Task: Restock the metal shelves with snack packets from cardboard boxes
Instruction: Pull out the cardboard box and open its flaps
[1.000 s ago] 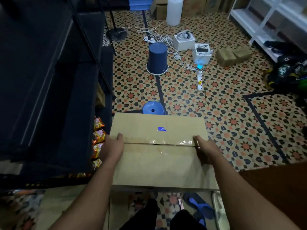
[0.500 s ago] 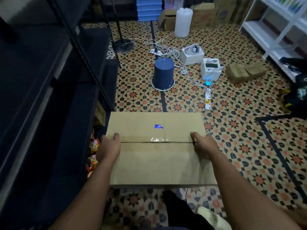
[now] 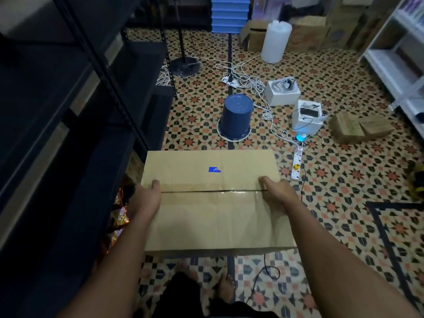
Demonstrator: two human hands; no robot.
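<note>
Hands' fingers hidden behind cardboard box [image 3: 215, 203] ends.

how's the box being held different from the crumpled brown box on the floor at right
The held cardboard box is up off the floor, gripped at its ends by the left hand and right hand; the crumpled box lies on the tiles, untouched. The held box looks larger, flat-topped and taped along its seam; the floor box is dented and misshapen. The held box carries a small blue sticker; none shows on the other. Both are plain brown cardboard.
</note>
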